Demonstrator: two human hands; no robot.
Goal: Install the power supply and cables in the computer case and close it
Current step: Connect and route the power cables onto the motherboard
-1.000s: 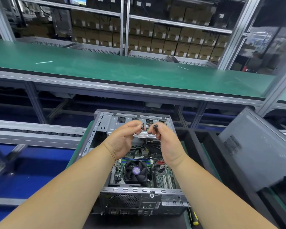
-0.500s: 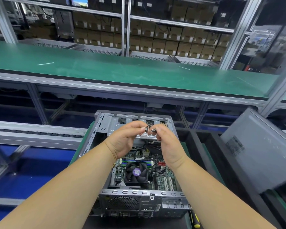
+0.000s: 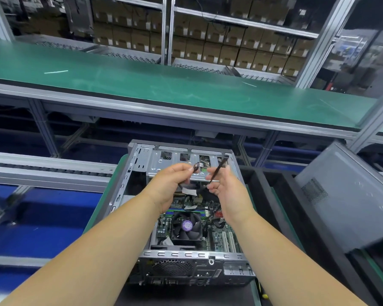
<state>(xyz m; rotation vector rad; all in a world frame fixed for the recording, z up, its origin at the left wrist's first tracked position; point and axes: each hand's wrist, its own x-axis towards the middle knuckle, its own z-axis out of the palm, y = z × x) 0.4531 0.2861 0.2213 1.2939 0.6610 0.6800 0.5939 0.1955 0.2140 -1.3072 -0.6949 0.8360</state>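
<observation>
Two hands (image 3: 171, 184) (image 3: 224, 191); two cable ends (image 3: 196, 167) (image 3: 218, 168)

No text, brand, number or sign could be read. The round purple sticker (image 3: 186, 225) on the fan hub of the open computer case (image 3: 187, 257) carried print too small and blurred to make out. The white labels on the stacked cardboard boxes (image 3: 210, 48) on the far shelves were likewise illegible, and the white tag (image 3: 189, 191) on the cables showed no readable marks.
</observation>
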